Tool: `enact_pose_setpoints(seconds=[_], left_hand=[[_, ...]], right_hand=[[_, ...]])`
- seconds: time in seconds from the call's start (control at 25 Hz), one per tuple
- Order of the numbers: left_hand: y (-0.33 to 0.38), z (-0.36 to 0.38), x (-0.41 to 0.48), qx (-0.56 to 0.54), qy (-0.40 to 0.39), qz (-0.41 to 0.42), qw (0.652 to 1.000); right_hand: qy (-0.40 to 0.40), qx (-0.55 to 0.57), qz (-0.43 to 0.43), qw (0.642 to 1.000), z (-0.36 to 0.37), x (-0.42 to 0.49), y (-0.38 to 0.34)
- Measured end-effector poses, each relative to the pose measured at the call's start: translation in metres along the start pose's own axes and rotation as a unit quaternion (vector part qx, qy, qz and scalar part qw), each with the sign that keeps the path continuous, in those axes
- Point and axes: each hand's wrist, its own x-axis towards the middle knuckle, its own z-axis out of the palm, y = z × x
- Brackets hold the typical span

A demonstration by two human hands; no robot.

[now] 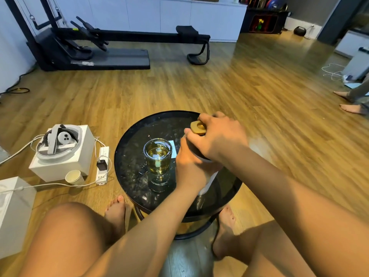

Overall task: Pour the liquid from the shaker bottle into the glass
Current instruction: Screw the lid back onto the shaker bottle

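Observation:
A stemmed glass [157,156] holding yellow liquid stands near the middle of a round black table [129,156]. Right beside it, on the table, is the white shaker bottle [209,181], mostly hidden by my hands. My left hand [189,168] is wrapped around the bottle's body. My right hand [217,136] is closed over the dark lid from above, next to its tan flip cap [197,127]. The bottle looks roughly upright, leaning slightly toward me.
A white box [60,168] with a headset on it, a paper cup [74,177] and a power strip [103,164] with cables lie on the wooden floor to the left. My knees and bare feet flank the table. Another person's feet [351,107] are at far right.

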Motion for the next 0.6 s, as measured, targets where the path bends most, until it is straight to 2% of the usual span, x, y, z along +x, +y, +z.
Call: enact_pose_setpoints(seconds=[0.16, 0.4, 0.52, 0.6], left_hand=[[0.003, 0.003, -0.001, 0.012, 0.005, -0.012, 1.000], [-0.004, -0.018, 0.018, 0.049, -0.077, 0.019, 0.996], [-0.007, -0.025, 0.023, 0.040, -0.100, 0.035, 0.994], [-0.006, -0.023, 0.022, 0.029, -0.106, 0.033, 0.993]], right_hand=[[0.000, 0.028, -0.055, 0.998, -0.007, 0.003, 0.011], [-0.099, 0.104, -0.215, 0.966, -0.027, 0.014, 0.021], [-0.167, 0.005, -0.277, 0.946, -0.040, 0.017, 0.018], [-0.193, -0.057, -0.221, 0.954, -0.046, 0.017, 0.014]])
